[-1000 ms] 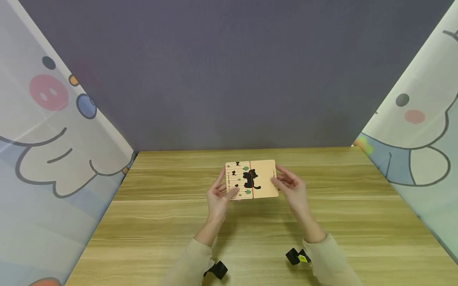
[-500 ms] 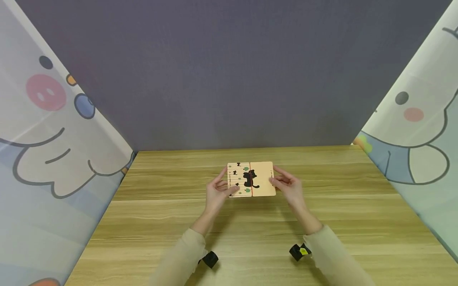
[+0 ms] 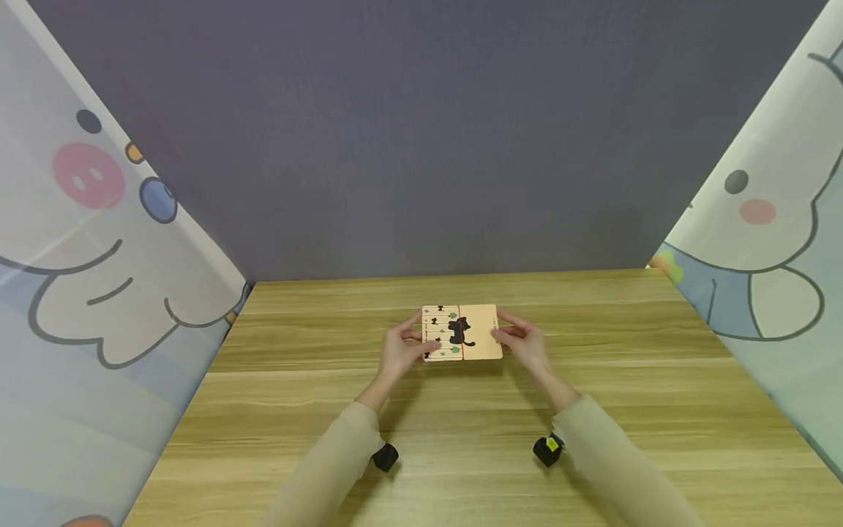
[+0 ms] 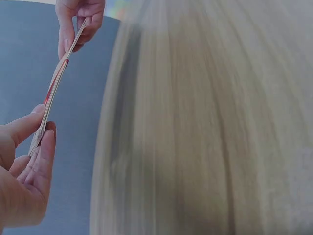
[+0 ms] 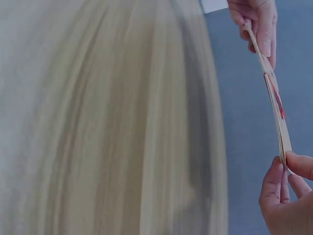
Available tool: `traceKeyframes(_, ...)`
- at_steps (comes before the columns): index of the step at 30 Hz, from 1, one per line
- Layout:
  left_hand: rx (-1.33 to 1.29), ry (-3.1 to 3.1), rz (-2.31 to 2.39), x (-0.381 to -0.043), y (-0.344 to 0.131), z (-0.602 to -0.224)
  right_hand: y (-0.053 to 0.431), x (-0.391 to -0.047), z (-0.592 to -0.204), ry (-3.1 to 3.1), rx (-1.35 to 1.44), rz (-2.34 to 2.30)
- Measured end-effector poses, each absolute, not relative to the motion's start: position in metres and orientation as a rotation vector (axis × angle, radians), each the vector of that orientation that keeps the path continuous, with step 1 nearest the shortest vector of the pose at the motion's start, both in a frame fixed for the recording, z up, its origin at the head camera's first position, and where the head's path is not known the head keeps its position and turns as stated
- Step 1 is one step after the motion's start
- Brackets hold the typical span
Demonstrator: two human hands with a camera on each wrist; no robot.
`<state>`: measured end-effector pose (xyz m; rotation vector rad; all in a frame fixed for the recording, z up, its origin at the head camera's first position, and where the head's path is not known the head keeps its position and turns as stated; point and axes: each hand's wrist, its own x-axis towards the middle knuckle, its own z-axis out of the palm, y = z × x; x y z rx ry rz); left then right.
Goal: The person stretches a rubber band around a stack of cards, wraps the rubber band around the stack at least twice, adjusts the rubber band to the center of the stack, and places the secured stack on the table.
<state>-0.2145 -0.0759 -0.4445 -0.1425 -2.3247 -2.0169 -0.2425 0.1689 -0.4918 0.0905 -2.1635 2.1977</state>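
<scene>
A small cream notebook (image 3: 481, 344) is held up between both hands, its printed face toward the head camera. A black cat, stripes and green plants decorate it, and a red band runs across its middle. My left hand (image 3: 396, 353) pinches its left end, thumb on the face and fingers behind. On the right edge, my right hand (image 3: 529, 347) holds it the same way. Seen nearly edge-on in the left wrist view, the notebook (image 4: 55, 83) shows thin layers. In the right wrist view it slants down to the right hand (image 5: 288, 203).
Beneath the hands lies a wood-grain table (image 3: 461, 439). A grey panel (image 3: 421, 146) rises behind it, with cartoon-printed sheets (image 3: 85, 293) on both sides. Black wrist cameras (image 3: 386, 457) sit under the cream sleeves (image 3: 332, 461).
Both hands have reached slightly forward and down with the notebook, which looks smaller in the head view. The two hands' grip on it stays the same.
</scene>
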Motion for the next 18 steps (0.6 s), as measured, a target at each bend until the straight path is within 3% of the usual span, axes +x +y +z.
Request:
traceKeyframes(7, -0.110, -2.447, -1.956, -0.221, -0.077, -0.451, 0.156, -0.231, -0.456, -2.372, -0.108, 2.088)
traceKeyframes(18, 0.009, -2.557, -1.927, -0.240, -0.079, -0.478, 0.153, -0.248, -0.465, -2.492, -0.264, 2.100)
